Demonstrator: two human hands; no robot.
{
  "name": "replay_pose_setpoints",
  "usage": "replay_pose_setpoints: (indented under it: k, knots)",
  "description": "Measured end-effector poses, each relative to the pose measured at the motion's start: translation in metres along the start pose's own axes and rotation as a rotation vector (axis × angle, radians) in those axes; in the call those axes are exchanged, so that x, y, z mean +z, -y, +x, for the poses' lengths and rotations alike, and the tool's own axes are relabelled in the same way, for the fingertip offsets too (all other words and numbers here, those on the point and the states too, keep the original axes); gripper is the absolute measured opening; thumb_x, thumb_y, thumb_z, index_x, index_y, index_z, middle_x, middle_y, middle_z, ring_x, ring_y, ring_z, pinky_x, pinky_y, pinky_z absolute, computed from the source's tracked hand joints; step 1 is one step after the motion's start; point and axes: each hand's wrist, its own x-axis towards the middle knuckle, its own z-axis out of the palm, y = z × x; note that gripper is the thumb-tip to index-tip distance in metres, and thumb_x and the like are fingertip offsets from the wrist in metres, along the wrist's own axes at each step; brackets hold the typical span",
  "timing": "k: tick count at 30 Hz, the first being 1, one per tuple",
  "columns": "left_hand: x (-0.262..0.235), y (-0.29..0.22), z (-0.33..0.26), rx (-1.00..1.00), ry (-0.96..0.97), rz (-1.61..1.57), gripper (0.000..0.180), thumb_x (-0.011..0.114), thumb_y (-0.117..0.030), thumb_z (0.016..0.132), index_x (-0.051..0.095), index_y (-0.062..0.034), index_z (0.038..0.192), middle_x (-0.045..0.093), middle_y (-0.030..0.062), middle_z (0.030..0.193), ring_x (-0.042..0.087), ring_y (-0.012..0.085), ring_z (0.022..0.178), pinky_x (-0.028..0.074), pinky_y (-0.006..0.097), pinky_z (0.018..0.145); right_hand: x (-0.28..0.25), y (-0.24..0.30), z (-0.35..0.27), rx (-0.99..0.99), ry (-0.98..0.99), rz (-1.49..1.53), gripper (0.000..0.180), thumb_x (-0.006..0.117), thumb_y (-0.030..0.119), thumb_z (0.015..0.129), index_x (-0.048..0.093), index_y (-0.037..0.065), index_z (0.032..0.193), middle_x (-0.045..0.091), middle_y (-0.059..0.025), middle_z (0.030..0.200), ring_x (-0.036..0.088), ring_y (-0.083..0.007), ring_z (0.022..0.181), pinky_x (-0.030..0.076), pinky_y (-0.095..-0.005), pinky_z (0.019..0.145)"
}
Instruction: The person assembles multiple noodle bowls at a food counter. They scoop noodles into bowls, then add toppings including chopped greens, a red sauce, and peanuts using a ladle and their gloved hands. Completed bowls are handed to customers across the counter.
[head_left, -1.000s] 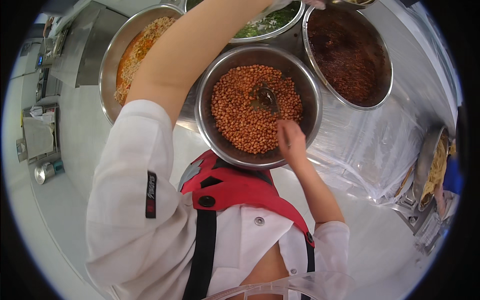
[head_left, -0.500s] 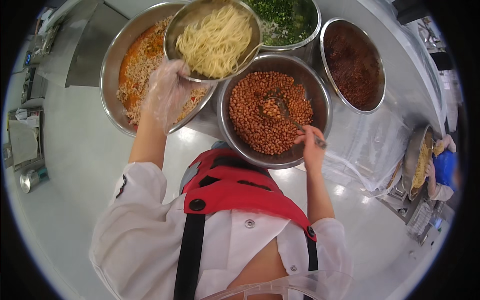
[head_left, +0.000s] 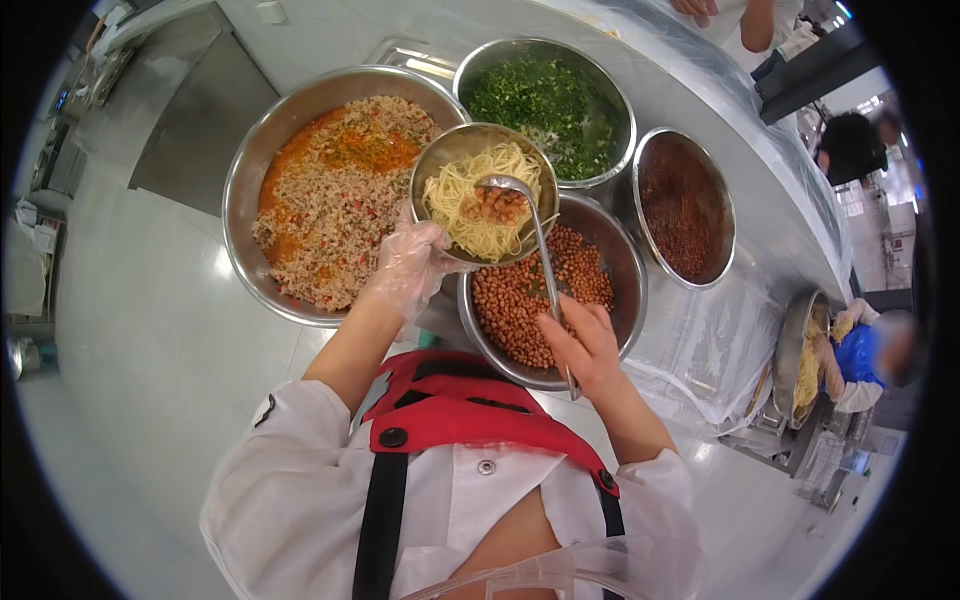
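Note:
My left hand, in a clear plastic glove, grips the near left rim of a steel bowl that holds pale noodles. A metal ladle is held by its handle in my bare right hand. Its head is over the noodles, with reddish-brown peanuts or beans at it. The noodle bowl overlaps the far left of a larger steel bowl full of the same reddish-brown peanuts or beans, hiding part of it.
To the left stands a wide steel basin of minced meat in orange oil. Chopped greens fill a bowl behind, and dark red sauce a bowl at right. At far right a person handles noodles over a pan.
The ladle has risen out of the peanuts or beans and moved over the noodle bowl. My left hand has brought that bowl right and nearer. Some peanuts or beans now appear on the noodles.

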Motion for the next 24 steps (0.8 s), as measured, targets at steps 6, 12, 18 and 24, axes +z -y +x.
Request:
replay_pose_setpoints:
  k: [6, 12, 18, 24]
  knots:
    - [-0.006, -0.004, 0.014, 0.002, 0.015, -0.053, 0.065, 0.038, 0.010, 0.069, 0.025, -0.0131, 0.128, 0.050, 0.0149, 0.104, 0.060, 0.0296, 0.082, 0.058, 0.049, 0.060, -0.011, -0.042, 0.035, 0.111, -0.252, 0.085, 0.020, 0.057, -0.003, 0.077, 0.062, 0.001, 0.095, 0.062, -0.0168, 0.087, 0.060, -0.0243, 0.073, 0.046, -0.0292, 0.061]
    - [-0.011, -0.010, 0.026, 0.066, -0.068, -0.057, 0.064, 0.039, 0.010, 0.068, 0.027, -0.0120, 0.127, 0.051, 0.0117, 0.098, 0.059, 0.0258, 0.080, 0.057, 0.050, 0.060, 0.036, -0.161, 0.083, 0.848, -0.432, 0.621, 0.019, 0.047, 0.012, 0.091, 0.059, -0.001, 0.098, 0.064, -0.0084, 0.073, 0.061, -0.0136, 0.066, 0.047, -0.0273, 0.064]
    - [-0.040, -0.021, 0.019, 0.165, -0.106, -0.107, 0.069, 0.038, 0.010, 0.067, 0.025, -0.0128, 0.131, 0.051, 0.0097, 0.096, 0.058, 0.0219, 0.076, 0.054, 0.058, 0.070, 0.170, -0.276, 0.070, 0.869, -0.181, 0.272, 0.019, 0.053, 0.016, 0.087, 0.062, 0.000, 0.090, 0.063, -0.0161, 0.078, 0.063, -0.0282, 0.076, 0.048, -0.0365, 0.069]
    - [-0.059, -0.031, 0.006, 0.201, -0.221, -0.155, 0.062, 0.037, 0.009, 0.069, 0.028, -0.0070, 0.128, 0.053, 0.0129, 0.100, 0.060, 0.0320, 0.088, 0.053, 0.060, 0.072, 0.210, -0.248, 0.089, 0.923, -0.099, 0.380, 0.022, 0.052, 0.018, 0.087, 0.061, 0.000, 0.095, 0.064, -0.0172, 0.076, 0.064, -0.0252, 0.065, 0.049, -0.0351, 0.063]
